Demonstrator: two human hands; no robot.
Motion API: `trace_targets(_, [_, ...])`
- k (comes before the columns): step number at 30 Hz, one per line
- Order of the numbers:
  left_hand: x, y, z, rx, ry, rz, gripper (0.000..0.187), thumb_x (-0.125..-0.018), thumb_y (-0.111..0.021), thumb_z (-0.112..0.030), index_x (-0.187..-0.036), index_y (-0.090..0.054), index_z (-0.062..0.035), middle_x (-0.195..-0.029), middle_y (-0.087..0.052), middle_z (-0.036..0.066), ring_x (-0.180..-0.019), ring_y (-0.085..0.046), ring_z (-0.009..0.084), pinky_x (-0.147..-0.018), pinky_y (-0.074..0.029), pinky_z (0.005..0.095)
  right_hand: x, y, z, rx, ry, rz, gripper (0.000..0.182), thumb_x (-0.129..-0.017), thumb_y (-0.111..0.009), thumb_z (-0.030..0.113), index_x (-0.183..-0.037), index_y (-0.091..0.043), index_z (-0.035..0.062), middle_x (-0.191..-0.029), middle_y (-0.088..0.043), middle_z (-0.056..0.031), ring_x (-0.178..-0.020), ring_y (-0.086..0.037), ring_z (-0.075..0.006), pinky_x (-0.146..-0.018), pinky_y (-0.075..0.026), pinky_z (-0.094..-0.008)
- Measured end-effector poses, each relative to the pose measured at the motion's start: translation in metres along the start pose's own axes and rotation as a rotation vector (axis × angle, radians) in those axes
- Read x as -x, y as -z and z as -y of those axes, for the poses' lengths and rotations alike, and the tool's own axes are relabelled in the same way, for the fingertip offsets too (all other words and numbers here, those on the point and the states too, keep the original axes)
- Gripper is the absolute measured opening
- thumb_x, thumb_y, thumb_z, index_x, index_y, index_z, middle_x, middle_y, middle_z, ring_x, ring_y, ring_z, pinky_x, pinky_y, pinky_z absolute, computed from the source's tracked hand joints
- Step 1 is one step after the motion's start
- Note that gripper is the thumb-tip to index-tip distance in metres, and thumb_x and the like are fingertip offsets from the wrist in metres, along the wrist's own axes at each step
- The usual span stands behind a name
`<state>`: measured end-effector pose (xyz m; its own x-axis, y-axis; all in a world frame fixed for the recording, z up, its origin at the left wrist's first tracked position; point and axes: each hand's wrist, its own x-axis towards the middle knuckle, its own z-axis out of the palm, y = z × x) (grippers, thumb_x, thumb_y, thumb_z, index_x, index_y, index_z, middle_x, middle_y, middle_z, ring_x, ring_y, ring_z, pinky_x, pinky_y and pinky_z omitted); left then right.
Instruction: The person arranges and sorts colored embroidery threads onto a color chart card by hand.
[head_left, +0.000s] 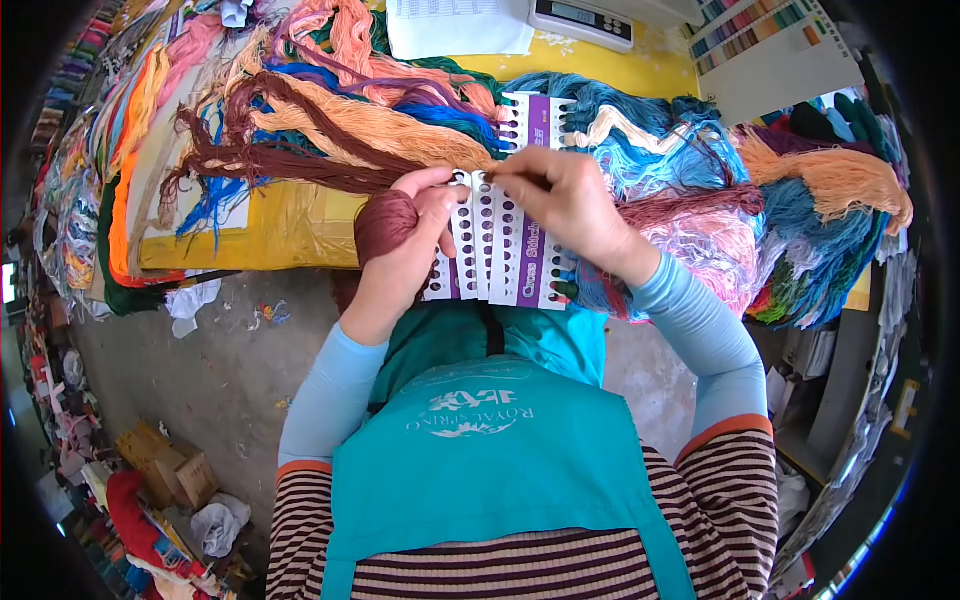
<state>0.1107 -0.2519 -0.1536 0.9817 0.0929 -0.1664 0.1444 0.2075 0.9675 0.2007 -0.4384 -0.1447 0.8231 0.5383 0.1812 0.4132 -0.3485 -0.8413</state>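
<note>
My left hand [425, 215] is closed on the upper left of a fanned set of white-and-purple cross stitch thread cards [508, 255] with rows of punched holes. A mauve thread bundle [387, 222] lies against that hand, beside the thumb and wrist. Bent over the cards' top edge, my right hand [565, 195] has its fingertips pinched together near a hole; whatever they hold is too small to make out. Behind the cards, another punched card [540, 120] lies on the threads. Dark brown thread [330, 170] and peach thread [400, 130] stretch away to the left.
Blue thread skeins [690, 150] and pink thread [700, 240] cover the yellow table [300, 225] on the right. At the back are a digital scale [582, 22], a paper sheet [460, 25] and a colour chart [770, 55]. A cardboard box [170, 468] stands on the floor.
</note>
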Motion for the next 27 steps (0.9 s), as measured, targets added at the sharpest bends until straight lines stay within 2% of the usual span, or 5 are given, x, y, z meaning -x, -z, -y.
trace_targets(2, [-0.003, -0.001, -0.011, -0.084, 0.166, -0.012, 0.037, -0.099, -0.053, -0.017, -0.128, -0.048, 0.0053, -0.105, -0.066, 0.007, -0.059, -0.051, 0.0058, -0.056, -0.044, 0.0203, -0.01, 0.002, -0.012, -0.047, -0.062, 0.017, 0.012, -0.083, -0.069, 0.01, -0.092, -0.07, 0.002, -0.075, -0.068, -0.0134, -0.064, -0.068, -0.0246, -0.06, -0.053, -0.0319])
trace_targets(8, [-0.015, 0.0, 0.006, -0.236, 0.14, 0.076, 0.034, -0.099, -0.054, -0.02, -0.125, -0.054, 0.0031, -0.098, -0.062, 0.005, -0.058, -0.051, 0.0072, -0.057, -0.046, 0.0216, -0.01, -0.006, -0.018, 0.011, -0.035, 0.039, 0.012, -0.082, -0.069, 0.013, -0.088, -0.068, 0.0029, -0.075, -0.068, -0.0133, -0.063, -0.067, -0.0266, -0.06, -0.053, -0.0347])
trace_targets(10, [-0.018, -0.004, 0.007, -0.232, 0.115, 0.068, 0.031, -0.097, -0.057, -0.017, -0.122, -0.055, 0.0008, -0.097, -0.061, 0.006, -0.058, -0.052, 0.0074, -0.056, -0.046, 0.0227, -0.011, -0.004, -0.016, 0.046, -0.031, 0.069, 0.012, -0.086, -0.068, 0.008, -0.095, -0.068, 0.0004, -0.072, -0.065, -0.0068, -0.063, -0.059, -0.0091, -0.058, -0.049, -0.0264])
trace_targets(17, [-0.025, -0.015, -0.003, -0.064, 0.268, -0.036, 0.023, -0.095, -0.057, -0.014, -0.113, -0.053, 0.0011, -0.085, -0.061, 0.003, -0.046, -0.046, 0.0048, -0.038, -0.029, 0.0221, -0.01, -0.005, -0.017, 0.048, -0.02, 0.047, 0.012, -0.087, -0.066, 0.008, -0.096, -0.066, 0.0007, -0.07, -0.064, -0.0073, -0.06, -0.057, -0.0098, -0.057, -0.048, -0.027])
trace_targets(27, [-0.036, -0.006, 0.0, 0.105, 0.271, 0.125, 0.02, -0.098, -0.052, -0.015, -0.106, -0.057, 0.002, -0.071, -0.055, 0.0, -0.046, -0.045, 0.0056, -0.041, -0.03, 0.0213, -0.01, -0.004, -0.012, 0.208, 0.074, 0.031, 0.01, -0.085, -0.066, 0.005, -0.094, -0.065, 0.0019, -0.07, -0.064, -0.0082, -0.063, -0.062, -0.0107, -0.059, -0.051, -0.0281])
